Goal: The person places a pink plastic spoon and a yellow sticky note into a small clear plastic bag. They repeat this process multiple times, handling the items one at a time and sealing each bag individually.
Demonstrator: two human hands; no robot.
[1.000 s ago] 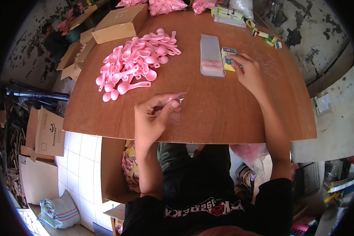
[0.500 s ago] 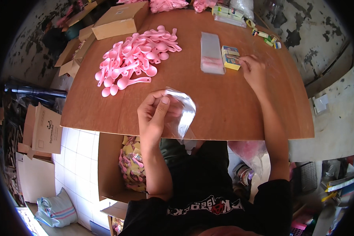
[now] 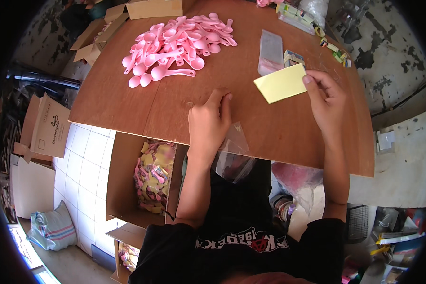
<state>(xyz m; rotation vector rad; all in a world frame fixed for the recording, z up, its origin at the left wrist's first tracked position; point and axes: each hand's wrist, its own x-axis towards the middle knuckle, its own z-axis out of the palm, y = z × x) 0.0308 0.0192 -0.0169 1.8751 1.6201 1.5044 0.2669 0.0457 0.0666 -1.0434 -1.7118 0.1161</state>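
Observation:
A pale yellow card [image 3: 281, 84] is pinched at its right end by the thumb and fingers of my right hand [image 3: 327, 97], raised over the table. My left hand [image 3: 209, 117] is closed near the front edge, with a clear plastic bag [image 3: 235, 163] coming out from under it and drooping past the edge; the exact grip is hidden by the hand. Behind the card are a banded stack of cards [image 3: 293, 57] and a stack of clear bags [image 3: 270, 47]. A heap of pink plastic spoons [image 3: 180, 45] covers the table's far left.
Under the table's left edge stands a cardboard box [image 3: 120, 175] filled with packed spoons and cards [image 3: 152, 175]. More bundles of bags [image 3: 296, 21] and small cards [image 3: 333, 49] lie at the far right of the brown table [image 3: 142, 111]. A white sack [image 3: 54, 227] sits on the floor.
My right hand has lifted a yellow card off the banded stack and brought it nearer. My left hand has turned over, and the clear bag now hangs lower, over the edge. The view has shifted.

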